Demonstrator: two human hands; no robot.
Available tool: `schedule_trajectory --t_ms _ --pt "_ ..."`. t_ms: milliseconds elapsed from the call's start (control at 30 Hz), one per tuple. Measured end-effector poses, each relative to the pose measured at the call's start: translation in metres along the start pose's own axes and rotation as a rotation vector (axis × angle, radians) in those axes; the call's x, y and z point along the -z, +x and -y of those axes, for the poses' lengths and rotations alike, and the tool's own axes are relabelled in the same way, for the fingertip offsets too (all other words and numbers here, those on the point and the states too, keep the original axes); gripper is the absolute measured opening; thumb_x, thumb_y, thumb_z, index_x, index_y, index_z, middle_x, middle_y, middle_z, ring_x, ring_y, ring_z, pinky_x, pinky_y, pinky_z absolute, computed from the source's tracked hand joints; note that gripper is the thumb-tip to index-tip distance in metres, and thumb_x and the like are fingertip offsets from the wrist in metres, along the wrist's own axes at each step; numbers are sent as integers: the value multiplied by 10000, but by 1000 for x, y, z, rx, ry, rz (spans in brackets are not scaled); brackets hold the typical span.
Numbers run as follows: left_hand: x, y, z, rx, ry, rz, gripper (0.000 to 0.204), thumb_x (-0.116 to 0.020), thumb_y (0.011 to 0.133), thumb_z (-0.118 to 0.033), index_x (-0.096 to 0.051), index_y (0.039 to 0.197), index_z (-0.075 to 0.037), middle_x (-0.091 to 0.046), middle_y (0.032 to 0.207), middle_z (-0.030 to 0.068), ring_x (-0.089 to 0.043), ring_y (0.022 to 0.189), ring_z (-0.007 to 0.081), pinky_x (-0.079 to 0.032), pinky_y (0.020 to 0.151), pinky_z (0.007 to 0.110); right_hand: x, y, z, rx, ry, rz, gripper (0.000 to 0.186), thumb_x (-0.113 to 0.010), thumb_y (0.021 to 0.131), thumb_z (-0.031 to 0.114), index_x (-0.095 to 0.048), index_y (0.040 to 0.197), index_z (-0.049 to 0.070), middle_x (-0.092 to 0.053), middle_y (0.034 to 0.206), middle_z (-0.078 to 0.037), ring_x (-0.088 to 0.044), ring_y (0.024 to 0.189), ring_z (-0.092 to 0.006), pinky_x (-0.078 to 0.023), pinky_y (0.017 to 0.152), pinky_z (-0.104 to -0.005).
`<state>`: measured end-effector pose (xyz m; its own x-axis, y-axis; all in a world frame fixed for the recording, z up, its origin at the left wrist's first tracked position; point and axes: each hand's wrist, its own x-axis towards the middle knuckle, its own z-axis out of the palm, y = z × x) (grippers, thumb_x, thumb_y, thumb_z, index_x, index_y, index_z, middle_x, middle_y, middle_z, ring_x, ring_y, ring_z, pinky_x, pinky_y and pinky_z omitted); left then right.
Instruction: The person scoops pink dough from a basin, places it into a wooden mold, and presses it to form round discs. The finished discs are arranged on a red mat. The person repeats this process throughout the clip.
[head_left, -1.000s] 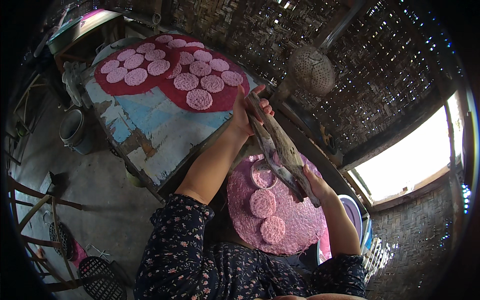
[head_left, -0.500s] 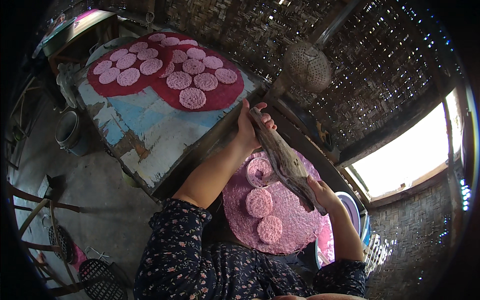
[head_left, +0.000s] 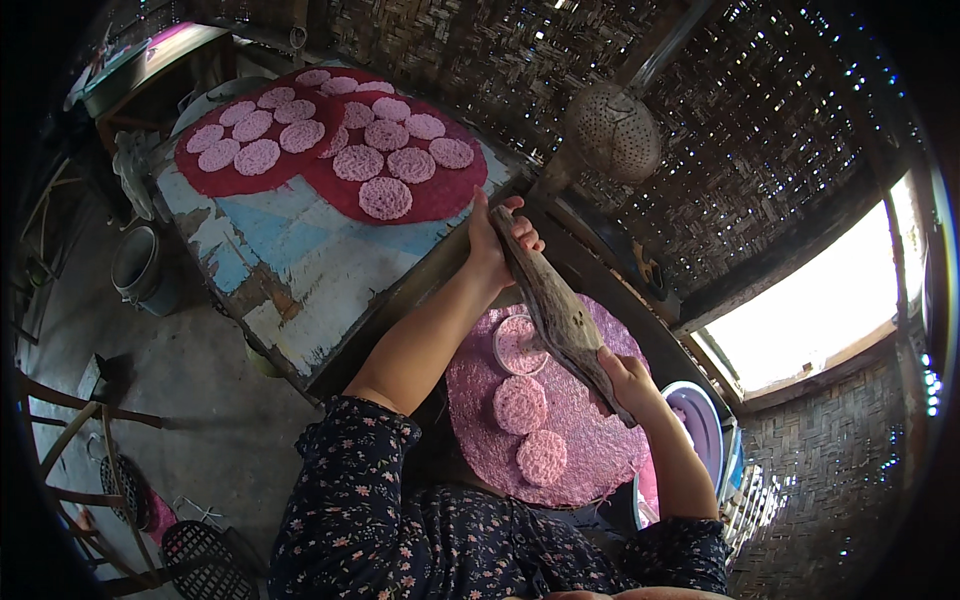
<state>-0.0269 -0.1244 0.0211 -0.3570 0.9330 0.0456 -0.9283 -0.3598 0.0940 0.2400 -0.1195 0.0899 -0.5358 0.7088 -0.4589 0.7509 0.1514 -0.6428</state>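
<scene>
Both my hands grip a weathered grey wooden bar (head_left: 562, 312), slanting from upper left to lower right. My left hand (head_left: 492, 243) is wrapped round its far end; my right hand (head_left: 630, 382) is closed on its near end. Below the bar a round, pink-stained mat (head_left: 600, 445) lies in front of me. On it, partly covered by the bar, is a pale ring (head_left: 497, 352) with pink strands (head_left: 515, 338) inside. Nearer to me lie two round pink cakes of tangled strands, one (head_left: 520, 404) close to the ring and another (head_left: 542, 457) below it.
At the far left, a worn table (head_left: 290, 320) bears two dark red round sheets (head_left: 440, 205) with several pink strand discs (head_left: 385, 198). A purple basin (head_left: 708, 425) stands by my right forearm. A perforated ladle (head_left: 613, 130) hangs against the woven wall. A bucket (head_left: 140, 262) stands on the floor.
The bar and both hands have shifted slightly left, the right hand also a little upward. The ring's middle now shows more pink strands. More of the purple basin shows.
</scene>
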Motion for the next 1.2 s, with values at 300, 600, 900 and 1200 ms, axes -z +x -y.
schedule_trajectory --t_ms 300,600,900,1200 --pt "-7 -9 1 59 65 -35 725 -244 832 -760 -524 1044 -126 -495 638 49 -490 572 191 -413 637 365 -2 -12 -17 -42 290 127 597 -370 951 511 -592 820 -27 -579 588 -100 -550 445 -185 -444 437 -317" --pt "0 -65 -5 100 1387 630 698 -711 787 -225 -352 1364 -63 -459 1330 141 -453 1216 291 -374 999 416 -24 4 20 107 331 -156 542 -376 965 470 -573 1029 -31 -611 738 -125 -594 607 -159 -494 572 -289" --pt "101 -137 -59 -767 2222 -10 560 -635 855 -281 -430 1317 -41 -457 1321 136 -507 1169 254 -423 979 373 -52 53 0 388 -347 -526 192 -618 771 252 -705 773 81 -616 817 -118 -601 808 -313 -473 725 -418" --pt "52 -203 -99 -232 273 -65 356 -238 995 -181 -537 946 6 -555 760 149 -502 559 190 -429 522 288 -63 73 -23 401 -438 -499 233 -613 748 276 -674 700 57 -620 805 -129 -604 797 -327 -485 712 -430"
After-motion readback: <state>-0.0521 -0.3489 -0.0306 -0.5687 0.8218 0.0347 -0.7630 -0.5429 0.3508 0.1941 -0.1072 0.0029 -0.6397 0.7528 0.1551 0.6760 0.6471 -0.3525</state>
